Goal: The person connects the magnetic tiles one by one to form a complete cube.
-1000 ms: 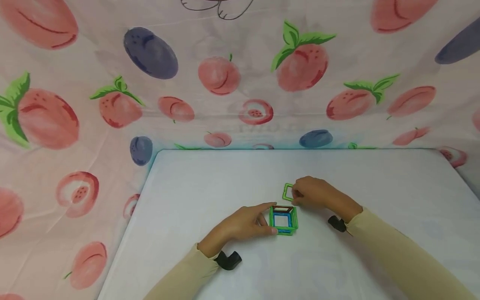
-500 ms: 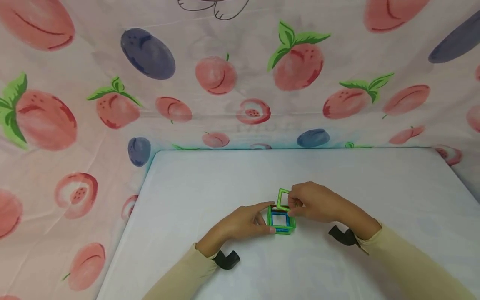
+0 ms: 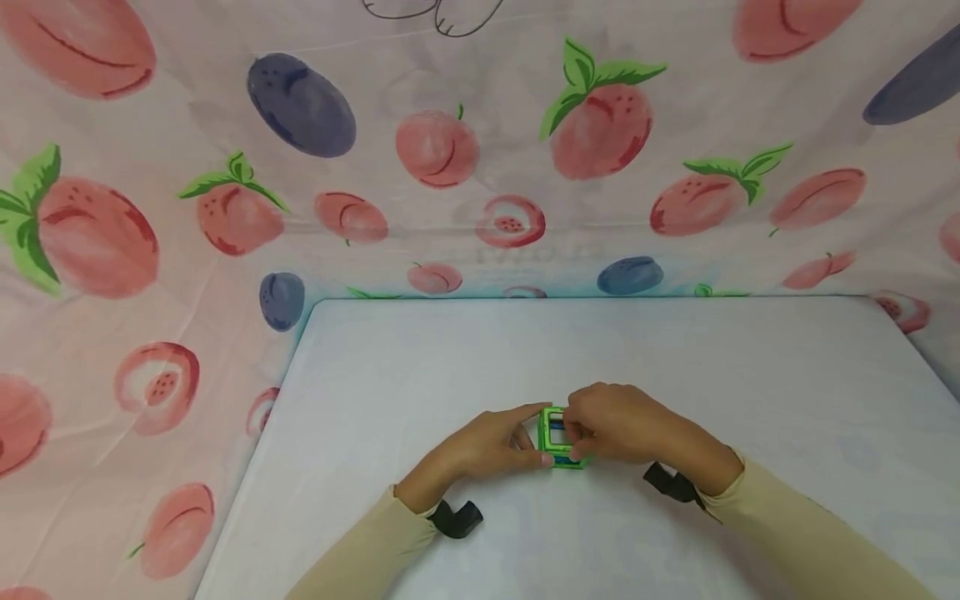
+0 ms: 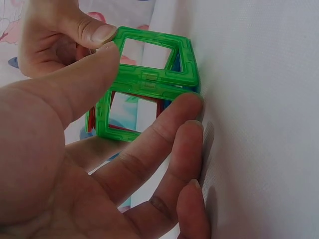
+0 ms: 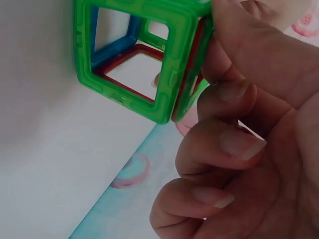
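Observation:
A small cube of see-through magnetic tiles [image 3: 570, 464], in square green, blue and red frames, rests on the white table. My left hand [image 3: 480, 446] holds it from the left between thumb and fingers; in the left wrist view two green faces [image 4: 149, 74] show between them. My right hand [image 3: 622, 421] pinches a green square tile [image 3: 553, 411], which lies over the top of the cube. In the right wrist view blue [image 5: 117, 47] and red frames [image 5: 127, 82] show inside the cube, and the other right fingers are curled. The right hand hides part of the cube's right side.
The white tabletop [image 3: 420, 350] runs around both hands. Behind it and on the left hangs a pink fruit-print cloth [image 3: 442, 83]. Black straps with curved black pieces [image 3: 456, 520] sit at both wrists, beside beige sleeves [image 3: 810, 517].
My right hand has brought the green tile from behind the cube toward me and down onto its top. My left hand has stayed at the cube.

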A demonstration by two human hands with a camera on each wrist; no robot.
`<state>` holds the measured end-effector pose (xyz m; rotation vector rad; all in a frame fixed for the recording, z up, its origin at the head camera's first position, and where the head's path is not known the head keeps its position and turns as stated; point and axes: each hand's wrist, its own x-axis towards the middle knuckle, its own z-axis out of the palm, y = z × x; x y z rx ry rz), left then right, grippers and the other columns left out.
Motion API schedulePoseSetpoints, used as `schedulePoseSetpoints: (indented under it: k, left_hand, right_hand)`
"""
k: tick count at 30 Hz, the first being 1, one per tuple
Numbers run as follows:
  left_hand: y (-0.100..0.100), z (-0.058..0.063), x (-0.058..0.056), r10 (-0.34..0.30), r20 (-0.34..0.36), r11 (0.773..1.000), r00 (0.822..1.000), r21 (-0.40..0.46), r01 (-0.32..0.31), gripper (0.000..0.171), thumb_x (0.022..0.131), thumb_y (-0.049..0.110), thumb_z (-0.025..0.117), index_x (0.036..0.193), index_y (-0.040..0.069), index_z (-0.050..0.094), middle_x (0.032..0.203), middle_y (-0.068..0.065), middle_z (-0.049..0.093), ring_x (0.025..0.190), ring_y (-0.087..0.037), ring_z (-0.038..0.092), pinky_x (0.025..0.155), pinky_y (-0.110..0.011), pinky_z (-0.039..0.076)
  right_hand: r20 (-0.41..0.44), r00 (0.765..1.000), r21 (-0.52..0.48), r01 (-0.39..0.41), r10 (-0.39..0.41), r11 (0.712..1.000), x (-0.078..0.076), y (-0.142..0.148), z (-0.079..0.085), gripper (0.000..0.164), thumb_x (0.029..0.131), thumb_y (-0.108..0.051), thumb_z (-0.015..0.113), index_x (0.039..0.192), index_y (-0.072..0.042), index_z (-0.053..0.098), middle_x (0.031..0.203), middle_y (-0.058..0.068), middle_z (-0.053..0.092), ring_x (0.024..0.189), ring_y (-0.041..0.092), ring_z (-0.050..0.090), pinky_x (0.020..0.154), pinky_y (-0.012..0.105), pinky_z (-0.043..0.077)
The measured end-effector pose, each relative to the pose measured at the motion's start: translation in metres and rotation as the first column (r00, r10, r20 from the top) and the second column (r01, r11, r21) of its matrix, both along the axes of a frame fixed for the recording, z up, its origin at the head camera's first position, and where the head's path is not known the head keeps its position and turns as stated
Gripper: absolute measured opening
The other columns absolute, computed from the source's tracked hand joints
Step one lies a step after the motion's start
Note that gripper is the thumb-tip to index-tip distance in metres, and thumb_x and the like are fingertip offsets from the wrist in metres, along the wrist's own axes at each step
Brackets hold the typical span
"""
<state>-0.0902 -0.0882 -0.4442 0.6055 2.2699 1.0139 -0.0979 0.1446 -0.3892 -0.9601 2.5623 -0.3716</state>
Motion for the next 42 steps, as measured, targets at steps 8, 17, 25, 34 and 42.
schedulePoseSetpoints:
  k: [8,17,25,34,42]
  left_hand:
    - [-0.002,0.000,-0.005,0.100,0.094,0.993,0.991,0.058,-0.106,0.051,0.097,0.045,0.068,0.134,0.013,0.057,0.085,0.005,0.071,0.079,-0.009,0.063,0.079,-0.030,0.049]
    - [0.006,0.000,-0.003,0.135,0.311,0.951,0.941,0.227,-0.212,0.029,0.105,0.033,0.057,0.098,0.008,0.071,0.072,-0.002,0.063,0.068,-0.014,0.055,0.063,-0.026,0.041]
    - [0.011,-0.004,-0.003,0.150,0.353,0.935,0.923,0.253,-0.249,0.029,0.105,0.028,0.057,0.095,0.004,0.069,0.070,-0.002,0.061,0.066,-0.015,0.053,0.061,-0.028,0.040]
    - [0.013,-0.005,-0.001,0.167,0.381,0.927,0.909,0.253,-0.276,0.028,0.104,0.027,0.060,0.090,0.003,0.068,0.067,-0.002,0.061,0.066,-0.016,0.052,0.062,-0.028,0.043]
    - [0.014,-0.002,0.001,0.176,0.383,0.923,0.907,0.257,-0.287,0.026,0.105,0.025,0.059,0.094,0.003,0.068,0.068,-0.002,0.060,0.066,-0.014,0.052,0.064,-0.027,0.043]
  right_hand:
    - [0.127,0.977,-0.283,0.202,-0.172,0.938,-0.021,0.020,-0.020,0.016,0.097,-0.038,0.070,0.098,-0.022,0.072,0.076,-0.007,0.055,0.071,0.010,0.049,0.062,0.027,0.040]
    - [0.579,0.791,-0.262,0.411,-0.199,0.873,-0.040,0.025,-0.055,0.043,0.106,-0.046,0.050,0.099,-0.012,0.077,0.106,0.003,0.068,0.106,0.020,0.054,0.095,0.040,0.040]
    - [0.685,0.709,-0.281,0.468,-0.166,0.838,-0.041,0.022,-0.054,0.044,0.107,-0.037,0.053,0.096,0.001,0.072,0.090,0.001,0.060,0.092,0.019,0.049,0.085,0.037,0.037]
    - [0.616,0.739,-0.228,0.498,-0.272,0.837,-0.039,0.021,-0.051,0.041,0.105,-0.042,0.055,0.097,-0.005,0.073,0.084,0.000,0.056,0.087,0.020,0.048,0.077,0.035,0.036]
    - [0.402,0.754,-0.161,0.617,-0.519,0.771,-0.005,0.027,-0.040,0.046,0.102,-0.052,0.056,0.093,-0.010,0.075,0.085,0.002,0.058,0.081,0.019,0.048,0.066,0.033,0.036]
